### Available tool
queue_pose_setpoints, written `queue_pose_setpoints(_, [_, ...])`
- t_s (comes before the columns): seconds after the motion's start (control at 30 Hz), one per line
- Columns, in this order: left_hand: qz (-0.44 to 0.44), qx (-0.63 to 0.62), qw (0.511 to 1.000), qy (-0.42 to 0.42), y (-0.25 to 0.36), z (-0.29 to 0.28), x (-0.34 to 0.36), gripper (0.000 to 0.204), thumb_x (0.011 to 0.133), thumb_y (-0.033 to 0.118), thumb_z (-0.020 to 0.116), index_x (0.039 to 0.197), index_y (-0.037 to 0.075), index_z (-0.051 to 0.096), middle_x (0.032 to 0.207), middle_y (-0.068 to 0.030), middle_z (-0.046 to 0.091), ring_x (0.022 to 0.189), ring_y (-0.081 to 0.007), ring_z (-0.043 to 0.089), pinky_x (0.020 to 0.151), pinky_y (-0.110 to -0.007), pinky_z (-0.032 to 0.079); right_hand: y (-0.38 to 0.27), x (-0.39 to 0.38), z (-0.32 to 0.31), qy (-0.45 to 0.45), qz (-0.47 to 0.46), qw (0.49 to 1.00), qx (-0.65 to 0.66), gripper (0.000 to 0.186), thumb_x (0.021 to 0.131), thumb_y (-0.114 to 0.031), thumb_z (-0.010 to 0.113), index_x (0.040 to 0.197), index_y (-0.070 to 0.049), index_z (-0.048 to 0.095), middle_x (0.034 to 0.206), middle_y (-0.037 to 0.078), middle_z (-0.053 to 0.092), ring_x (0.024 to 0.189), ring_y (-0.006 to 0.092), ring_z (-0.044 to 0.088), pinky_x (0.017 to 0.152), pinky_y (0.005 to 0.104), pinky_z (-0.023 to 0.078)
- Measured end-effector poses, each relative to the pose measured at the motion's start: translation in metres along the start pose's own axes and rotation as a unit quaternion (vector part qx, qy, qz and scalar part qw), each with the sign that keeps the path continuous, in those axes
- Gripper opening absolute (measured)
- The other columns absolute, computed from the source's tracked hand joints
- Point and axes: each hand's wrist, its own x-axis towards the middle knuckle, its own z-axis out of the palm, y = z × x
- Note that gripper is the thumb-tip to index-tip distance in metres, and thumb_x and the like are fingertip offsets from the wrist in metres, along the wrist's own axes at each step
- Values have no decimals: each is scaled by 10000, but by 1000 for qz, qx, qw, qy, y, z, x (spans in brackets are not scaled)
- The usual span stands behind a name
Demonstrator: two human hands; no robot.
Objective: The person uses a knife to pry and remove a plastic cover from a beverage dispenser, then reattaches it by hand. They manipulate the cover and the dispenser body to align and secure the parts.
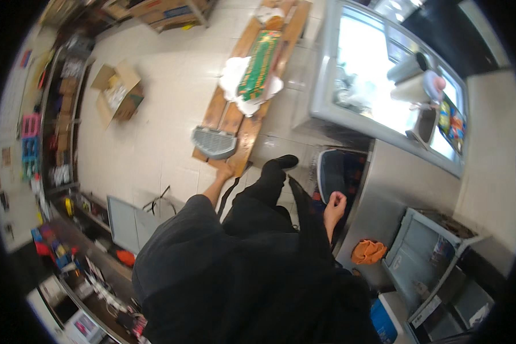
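Observation:
My left hand (223, 169) is at the near end of a wooden bench (246, 139), just below a grey grated tray (214, 140) lying on it; its blurred fingers are hard to make out. A dark strap hangs beside it. My right hand (335, 205) has curled fingers, with whatever is in them hidden, near a dark oblong item (331, 171) beside a steel surface (393, 183). Farther up the bench, a green and orange patterned package (259, 65) lies on crumpled white material.
An open cardboard box (105, 97) sits on the floor at left, near shelving (63, 126). A glass-topped freezer (321, 86) carrying cylinders and packets stands at upper right. An orange cloth (368, 250) and grey crate (407, 241) are at lower right, a grey panel (122, 223) at lower left.

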Motion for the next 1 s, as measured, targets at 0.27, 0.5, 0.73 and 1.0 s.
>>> queue_pose_setpoints(0.27, [-118,-223,940,-232,-131,120,-166,409,800,377,533,912,1,652,926,-206,636,856,-339,621,737,-423,490,107,-82,67,-439,77,889,-101,316,867,-316,520,906,-8,578,763,116,610,665,201,587,546,340,451])
queue_pose_setpoints(0.5, [-247,-355,902,6,-197,167,-236,363,792,315,554,926,-9,650,957,-210,632,895,-345,614,778,-429,481,115,-95,125,-543,50,786,-292,378,866,-373,499,869,-8,595,706,105,611,615,181,584,500,320,442])
queue_pose_setpoints(0.73, [-420,-510,676,326,-343,162,-273,324,801,303,516,871,9,632,906,-195,625,870,-371,590,772,-437,462,62,-135,254,-565,-138,693,-425,450,859,-412,492,814,20,612,673,90,618,554,147,575,472,288,439])
queue_pose_setpoints(1.0, [-538,-324,498,598,-657,198,-291,218,759,171,611,900,16,551,911,-159,587,905,-334,554,818,-406,427,19,-463,552,-628,-420,547,-361,514,833,-468,549,979,23,593,928,155,652,867,258,624,768,348,473])
